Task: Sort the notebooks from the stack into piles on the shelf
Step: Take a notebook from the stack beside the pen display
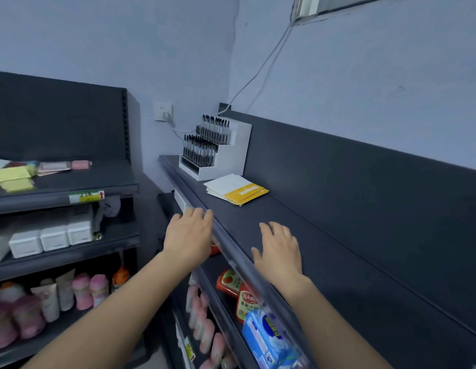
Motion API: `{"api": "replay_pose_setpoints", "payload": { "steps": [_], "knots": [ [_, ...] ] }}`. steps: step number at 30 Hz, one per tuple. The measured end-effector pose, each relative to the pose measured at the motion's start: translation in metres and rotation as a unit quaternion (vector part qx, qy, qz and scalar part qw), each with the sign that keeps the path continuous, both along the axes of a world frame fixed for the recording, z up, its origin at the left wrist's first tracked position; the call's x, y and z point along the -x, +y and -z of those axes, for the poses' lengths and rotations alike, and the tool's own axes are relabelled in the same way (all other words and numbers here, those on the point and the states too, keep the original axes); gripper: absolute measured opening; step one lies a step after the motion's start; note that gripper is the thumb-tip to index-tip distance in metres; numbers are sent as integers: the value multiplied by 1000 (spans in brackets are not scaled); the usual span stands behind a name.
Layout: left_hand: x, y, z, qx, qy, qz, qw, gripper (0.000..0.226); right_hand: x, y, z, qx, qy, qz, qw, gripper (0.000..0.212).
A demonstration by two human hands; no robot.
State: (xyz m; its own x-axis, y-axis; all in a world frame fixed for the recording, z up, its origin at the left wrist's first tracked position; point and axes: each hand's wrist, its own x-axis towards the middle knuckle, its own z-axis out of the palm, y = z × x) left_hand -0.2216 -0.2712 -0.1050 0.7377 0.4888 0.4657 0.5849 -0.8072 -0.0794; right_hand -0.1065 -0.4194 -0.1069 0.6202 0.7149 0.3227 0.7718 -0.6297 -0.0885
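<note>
A small stack of notebooks [235, 189], white with a yellow band, lies on the dark top shelf [298, 235] beside the pen display. My left hand [189, 235] hovers at the shelf's front rail, fingers relaxed and holding nothing. My right hand [278, 249] is stretched over the shelf surface, fingers spread, empty, short of the notebooks.
A white pen display [215, 149] stands at the shelf's far end. Lower shelves hold packets [239, 294] and a blue pack [266, 339]. A second shelving unit on the left carries yellow pads [12, 177], white boxes [50, 237] and bottles [82, 291].
</note>
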Motion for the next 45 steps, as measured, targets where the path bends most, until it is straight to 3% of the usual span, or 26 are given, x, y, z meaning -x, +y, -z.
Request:
{"api": "replay_pose_setpoints", "payload": {
  "steps": [13, 25, 30, 37, 45],
  "knots": [
    [-59, 152, 4, 9, 24, 63, 998, 45, -48, 138, 12, 30, 33, 82, 996, 60],
    [-150, 224, 11, 56, 49, 105, 992, 37, -129, 204, 25, 13, 110, 144, 983, 39],
    [-202, 249, 14, 74, 61, 110, 989, 43, -175, 228, 34, 6, 170, 180, 969, 54],
    [-257, 272, 22, 178, 89, 89, 976, 54, -211, 247, 40, 4, 184, 198, 963, 55],
    [-279, 293, 27, 315, 29, 88, 945, 49, -211, 277, 39, 47, 145, 170, 974, 56]
  ]
}}
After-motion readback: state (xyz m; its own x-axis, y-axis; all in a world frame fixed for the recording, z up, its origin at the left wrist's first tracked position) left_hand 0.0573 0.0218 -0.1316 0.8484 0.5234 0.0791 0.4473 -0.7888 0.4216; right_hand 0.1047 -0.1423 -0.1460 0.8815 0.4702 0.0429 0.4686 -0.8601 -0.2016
